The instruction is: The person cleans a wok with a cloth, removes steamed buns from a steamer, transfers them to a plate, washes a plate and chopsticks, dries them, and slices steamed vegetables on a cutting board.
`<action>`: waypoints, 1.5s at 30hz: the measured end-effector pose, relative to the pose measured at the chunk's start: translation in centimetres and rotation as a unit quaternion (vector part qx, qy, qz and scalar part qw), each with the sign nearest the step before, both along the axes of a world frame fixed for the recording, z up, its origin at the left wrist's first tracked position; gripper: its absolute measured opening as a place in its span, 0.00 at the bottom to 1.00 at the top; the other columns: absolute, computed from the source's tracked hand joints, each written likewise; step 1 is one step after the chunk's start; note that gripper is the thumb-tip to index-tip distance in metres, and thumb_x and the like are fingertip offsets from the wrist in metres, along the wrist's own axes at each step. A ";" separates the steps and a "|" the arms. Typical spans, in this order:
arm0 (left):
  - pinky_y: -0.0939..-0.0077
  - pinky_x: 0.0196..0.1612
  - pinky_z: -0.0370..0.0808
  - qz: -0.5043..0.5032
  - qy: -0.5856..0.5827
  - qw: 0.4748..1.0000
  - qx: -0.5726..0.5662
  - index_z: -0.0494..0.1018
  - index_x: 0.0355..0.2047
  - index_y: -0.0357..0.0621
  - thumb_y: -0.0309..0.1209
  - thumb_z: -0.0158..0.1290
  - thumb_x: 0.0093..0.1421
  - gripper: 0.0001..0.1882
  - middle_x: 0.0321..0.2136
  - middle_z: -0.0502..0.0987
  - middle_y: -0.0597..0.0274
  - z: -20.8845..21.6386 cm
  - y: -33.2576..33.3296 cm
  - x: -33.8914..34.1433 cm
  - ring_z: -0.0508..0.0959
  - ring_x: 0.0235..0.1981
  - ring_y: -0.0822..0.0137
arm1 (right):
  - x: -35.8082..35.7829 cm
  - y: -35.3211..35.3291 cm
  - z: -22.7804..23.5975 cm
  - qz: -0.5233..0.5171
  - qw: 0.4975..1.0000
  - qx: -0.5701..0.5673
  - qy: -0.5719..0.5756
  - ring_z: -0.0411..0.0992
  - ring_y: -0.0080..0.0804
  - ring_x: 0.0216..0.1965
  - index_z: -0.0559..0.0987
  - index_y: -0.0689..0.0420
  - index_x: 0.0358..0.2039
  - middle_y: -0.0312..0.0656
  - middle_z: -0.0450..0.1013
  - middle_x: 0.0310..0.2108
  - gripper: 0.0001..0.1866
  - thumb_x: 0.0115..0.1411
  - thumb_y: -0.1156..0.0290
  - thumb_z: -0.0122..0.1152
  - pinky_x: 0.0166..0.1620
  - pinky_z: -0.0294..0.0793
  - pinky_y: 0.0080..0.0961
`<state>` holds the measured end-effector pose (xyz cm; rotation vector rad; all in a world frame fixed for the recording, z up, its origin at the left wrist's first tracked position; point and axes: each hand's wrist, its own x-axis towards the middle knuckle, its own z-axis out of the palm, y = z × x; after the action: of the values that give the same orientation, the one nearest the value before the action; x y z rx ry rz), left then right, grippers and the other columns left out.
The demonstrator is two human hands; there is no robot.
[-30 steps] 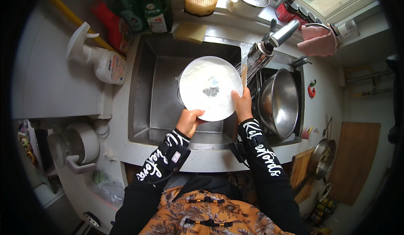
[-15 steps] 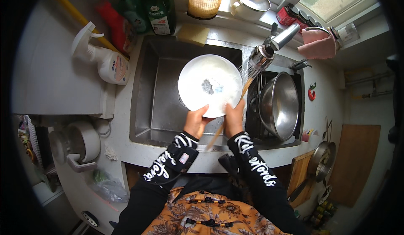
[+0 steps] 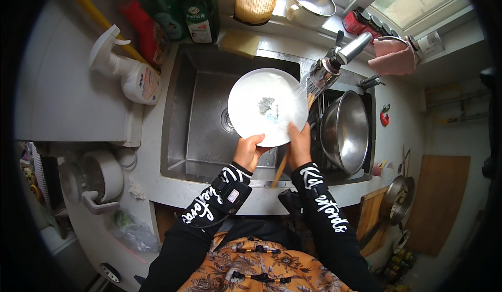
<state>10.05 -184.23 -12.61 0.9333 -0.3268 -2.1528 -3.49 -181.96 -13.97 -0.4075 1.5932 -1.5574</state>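
Plate (image 3: 267, 107), fingers (image 3: 294, 130) clasping edge (both hands (image 3: 248, 151) (image 3: 300, 146))

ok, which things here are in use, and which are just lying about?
In use:
- white dish, held by left hand and right hand
- running faucet
- sink below

Apparently lying about:
- metal bowl
- yellow sponge
- white spray bottle
- pink cloth

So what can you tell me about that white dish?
The white dish is round and smooth, ceramic-looking, with a grey-and-blue patch near its middle. It is held above the left sink basin, face turned up toward the camera. The left hand and right hand grip its near edge, thumbs on top. Spray from the faucet hits its right side.
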 end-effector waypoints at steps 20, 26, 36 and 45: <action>0.58 0.56 0.65 -0.049 0.061 0.988 0.134 0.58 0.54 0.34 0.26 0.50 0.55 0.26 0.51 0.67 0.51 0.0 -2.5 1.2 0.68 0.52 0.56 | -24.5 -15.5 6.9 0.049 0.992 0.054 0.105 0.67 0.21 0.27 0.67 0.48 0.48 0.32 0.69 0.36 0.14 0.62 0.65 0.45 0.17 0.55 0.13; 0.58 0.51 0.71 -0.026 -0.020 0.991 0.129 0.59 0.53 0.32 0.27 0.49 0.56 0.25 0.48 0.69 0.50 0.1 -2.4 1.7 0.71 0.49 0.57 | -29.8 -20.9 4.3 0.194 0.970 -0.064 0.133 0.68 0.20 0.36 0.69 0.54 0.51 0.32 0.70 0.42 0.19 0.60 0.66 0.55 0.33 0.69 0.19; 0.68 0.44 0.70 0.057 -0.368 0.914 -0.158 0.69 0.43 0.30 0.23 0.47 0.53 0.16 0.39 0.75 0.46 -2.1 -0.9 4.2 0.75 0.41 0.54 | -28.1 -20.7 5.9 0.222 0.965 -0.016 0.137 0.69 0.18 0.26 0.69 0.55 0.52 0.28 0.70 0.30 0.22 0.58 0.64 0.56 0.27 0.68 0.12; 0.62 0.44 0.72 0.097 -0.655 0.578 -0.476 0.66 0.46 0.36 0.18 0.45 0.49 0.20 0.41 0.74 0.48 1.7 -0.2 7.8 0.75 0.42 0.49 | -21.2 -13.4 12.0 0.056 0.997 -0.029 0.048 0.57 0.15 0.17 0.69 0.48 0.45 0.33 0.67 0.34 0.12 0.62 0.62 0.48 0.15 0.52 0.10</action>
<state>17.82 -184.47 -10.95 1.5145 -1.7451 -0.3821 -24.67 -195.38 -2.02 -0.6020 1.5725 -1.5199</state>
